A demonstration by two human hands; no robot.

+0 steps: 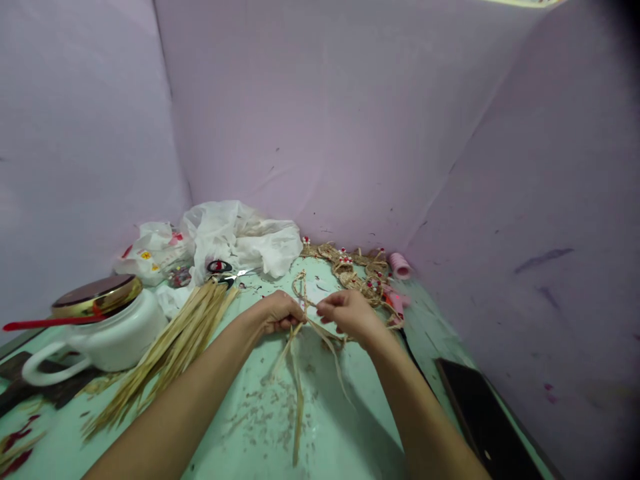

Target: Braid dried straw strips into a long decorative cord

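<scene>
Between my hands is a narrow straw braid, with a small loop at its far end and loose strips hanging toward me over the table. My left hand is closed around the braid's near part, where the loose strips come out. On its right side, my right hand pinches a thin straw strip, thumb and fingertips together. A bundle of dry straw strips lies left of my left forearm. Past my right hand are braided straw pieces with red and white beads.
A white mug with a gold-rimmed round lid and a red stick stands at left. Behind lie scissors and white plastic bags. At right are a pink spool, a pink glue gun and a dark phone.
</scene>
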